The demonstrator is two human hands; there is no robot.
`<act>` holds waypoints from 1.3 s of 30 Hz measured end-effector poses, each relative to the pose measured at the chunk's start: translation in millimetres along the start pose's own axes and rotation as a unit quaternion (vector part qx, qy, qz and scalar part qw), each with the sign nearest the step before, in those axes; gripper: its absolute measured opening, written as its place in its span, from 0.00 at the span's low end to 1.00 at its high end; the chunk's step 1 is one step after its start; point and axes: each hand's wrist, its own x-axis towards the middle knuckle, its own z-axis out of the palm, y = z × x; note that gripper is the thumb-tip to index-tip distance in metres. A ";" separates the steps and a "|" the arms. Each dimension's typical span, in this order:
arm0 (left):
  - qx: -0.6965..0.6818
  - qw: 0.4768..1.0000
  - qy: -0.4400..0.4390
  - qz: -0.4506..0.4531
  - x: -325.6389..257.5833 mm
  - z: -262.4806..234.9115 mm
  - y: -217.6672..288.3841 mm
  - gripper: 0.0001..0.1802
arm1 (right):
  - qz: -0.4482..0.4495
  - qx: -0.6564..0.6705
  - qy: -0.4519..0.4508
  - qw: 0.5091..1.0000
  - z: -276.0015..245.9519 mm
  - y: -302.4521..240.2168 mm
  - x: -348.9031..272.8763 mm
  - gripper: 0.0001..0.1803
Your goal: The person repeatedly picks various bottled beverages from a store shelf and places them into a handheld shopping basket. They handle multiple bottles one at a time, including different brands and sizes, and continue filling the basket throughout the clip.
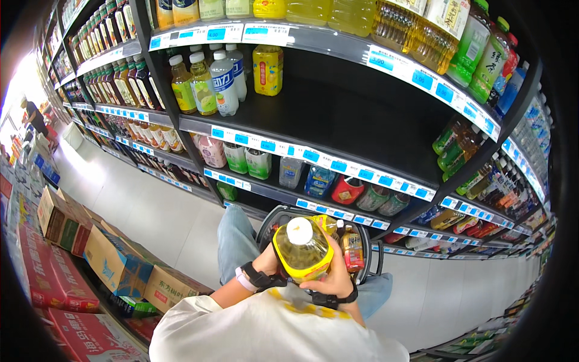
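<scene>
A yellow drink bottle (303, 250) with a white cap and yellow label is held upright close under the camera, just above a dark shopping basket (272, 218); the right hand (333, 274) wraps its fingers around the bottle's right side and lower edge, gripping it; the left hand (266, 260) lies against the bottle's left side, mostly hidden behind it, so whether its fingers are curled cannot be told; both wrists wear black straps. In the basket, just right of the held bottle, stands a smaller bottle with a red label (352, 251), and another yellow bottle's top (325, 223) shows behind; a knee in light blue jeans (234, 238) rises to the basket's left. Ahead, dark shelves (338, 114) carry rows of drinks, among them a yellow bottle (268, 69) standing alone on a largely bare middle shelf; cardboard boxes (108, 253) are stacked on the pale floor at left.
</scene>
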 end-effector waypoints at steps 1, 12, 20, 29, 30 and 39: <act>0.028 0.999 -0.008 0.028 -0.9 3.1 0.6 0.27 | 0.068 0.153 -0.008 0.986 1.3 3.6 -3.1 0.71; 0.161 0.973 -0.097 0.136 19.8 8.1 -4.0 0.29 | 0.120 0.167 0.196 0.959 23.8 6.7 7.5 0.61; 0.107 0.975 -0.090 0.171 10.7 20.0 -8.7 0.32 | 0.028 -0.223 0.194 0.955 10.8 -37.1 28.4 0.40; -0.173 0.968 -0.045 0.176 -9.5 17.7 6.6 0.29 | 0.098 0.191 0.162 0.963 24.7 -32.7 24.4 0.44; -0.138 0.972 -0.026 0.188 -11.0 17.5 5.9 0.28 | 0.102 0.165 0.167 0.967 25.6 -32.5 23.7 0.46; -0.120 0.975 -0.104 0.158 -9.0 8.2 -0.4 0.44 | 0.127 0.048 0.102 0.985 17.5 -29.2 11.5 0.54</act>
